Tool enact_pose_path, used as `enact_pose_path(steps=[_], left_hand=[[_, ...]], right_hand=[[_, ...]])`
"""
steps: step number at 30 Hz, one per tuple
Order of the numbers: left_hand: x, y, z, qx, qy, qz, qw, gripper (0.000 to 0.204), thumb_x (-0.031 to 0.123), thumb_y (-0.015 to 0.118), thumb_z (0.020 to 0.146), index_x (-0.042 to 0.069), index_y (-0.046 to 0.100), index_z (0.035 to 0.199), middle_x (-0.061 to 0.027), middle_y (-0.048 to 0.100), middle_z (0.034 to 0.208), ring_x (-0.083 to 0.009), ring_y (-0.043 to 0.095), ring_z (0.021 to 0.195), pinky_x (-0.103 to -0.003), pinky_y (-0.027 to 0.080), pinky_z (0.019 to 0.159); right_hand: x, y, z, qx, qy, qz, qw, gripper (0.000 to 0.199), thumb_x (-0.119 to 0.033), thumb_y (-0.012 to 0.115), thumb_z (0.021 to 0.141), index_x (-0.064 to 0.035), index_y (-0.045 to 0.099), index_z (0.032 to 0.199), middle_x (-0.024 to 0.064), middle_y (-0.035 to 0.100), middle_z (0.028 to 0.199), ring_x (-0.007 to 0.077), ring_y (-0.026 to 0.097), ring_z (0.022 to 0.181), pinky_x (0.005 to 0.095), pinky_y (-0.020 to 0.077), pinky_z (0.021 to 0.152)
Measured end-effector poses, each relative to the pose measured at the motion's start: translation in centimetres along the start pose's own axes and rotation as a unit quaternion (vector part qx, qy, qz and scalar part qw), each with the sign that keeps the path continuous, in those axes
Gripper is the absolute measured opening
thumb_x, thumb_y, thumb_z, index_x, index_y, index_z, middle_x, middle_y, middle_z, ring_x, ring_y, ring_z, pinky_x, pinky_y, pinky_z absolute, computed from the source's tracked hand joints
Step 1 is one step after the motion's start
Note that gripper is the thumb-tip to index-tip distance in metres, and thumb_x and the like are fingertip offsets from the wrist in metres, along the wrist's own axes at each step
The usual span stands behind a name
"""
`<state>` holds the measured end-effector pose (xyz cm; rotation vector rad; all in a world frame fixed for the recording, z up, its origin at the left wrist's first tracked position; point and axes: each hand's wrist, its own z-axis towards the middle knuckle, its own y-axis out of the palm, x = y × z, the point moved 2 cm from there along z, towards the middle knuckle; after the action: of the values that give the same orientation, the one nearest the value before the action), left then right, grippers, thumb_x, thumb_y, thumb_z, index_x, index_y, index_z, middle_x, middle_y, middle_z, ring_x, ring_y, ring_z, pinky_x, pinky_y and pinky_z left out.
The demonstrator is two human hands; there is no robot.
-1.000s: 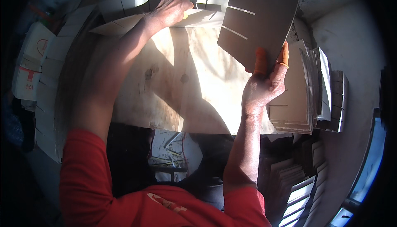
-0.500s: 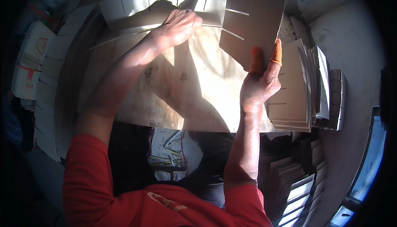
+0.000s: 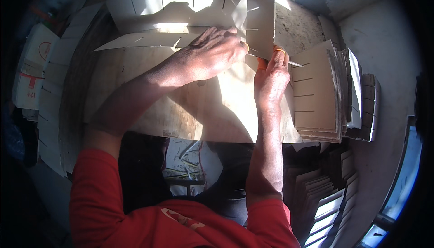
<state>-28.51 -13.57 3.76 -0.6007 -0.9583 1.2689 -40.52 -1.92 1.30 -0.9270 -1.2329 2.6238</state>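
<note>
My right hand (image 3: 272,78), with orange finger covers on its thumb and a finger, grips the lower end of a slotted cardboard divider (image 3: 261,20), held upright over the far part of the table. My left hand (image 3: 217,51) is closed on a long slotted cardboard strip (image 3: 149,41), which stretches out to the left of it. A thin end of cardboard also pokes out to the right beyond my right hand. The two pieces meet between my hands; my fingers hide whether their slots are joined.
A row of slotted cardboard sheets (image 3: 149,2) stands at the back of the wooden tabletop (image 3: 181,117). More slotted sheets (image 3: 316,94) are stacked at the right edge, with others below at lower right. A white carton (image 3: 31,74) is at the far left.
My right hand has moved left and turned the divider more edge-on. My left hand has come right and nearer, bringing the long strip off the back row toward the divider.
</note>
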Motion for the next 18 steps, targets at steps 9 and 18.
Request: enact_pose_path(steps=[9, 18], left_hand=[[-7.1, -2.1, 2.4, -0.018, -0.193, -0.015, 0.981, 0.047, 0.033, 0.076, 0.071, -0.004, 0.063, 0.098, -0.0192, 0.066, 0.087, -0.0337, 0.061, 0.079, -0.039, 0.050, 0.075], [-17.7, 0.3, 3.7, -0.048, -0.230, 0.347, 0.908, 0.042, 0.010, 0.070, 0.070, 0.005, 0.051, 0.107, -0.0076, 0.055, 0.108, -0.0253, 0.048, 0.109, -0.037, 0.039, 0.091]], right_hand=[[-1.1, 0.1, -0.5, 0.030, -0.036, 0.047, 0.998, 0.028, 0.001, 0.063, 0.082, -0.0040, 0.050, 0.107, 0.0174, 0.060, 0.103, 0.0332, 0.063, 0.086, 0.0364, 0.0525, 0.073], [-0.9, 1.1, -0.2, 0.020, 0.152, 0.584, 0.797, 0.055, -0.001, 0.048, 0.094, -0.0050, 0.026, 0.144, 0.0157, 0.055, 0.126, 0.0225, 0.061, 0.103, 0.0311, 0.0493, 0.087]])
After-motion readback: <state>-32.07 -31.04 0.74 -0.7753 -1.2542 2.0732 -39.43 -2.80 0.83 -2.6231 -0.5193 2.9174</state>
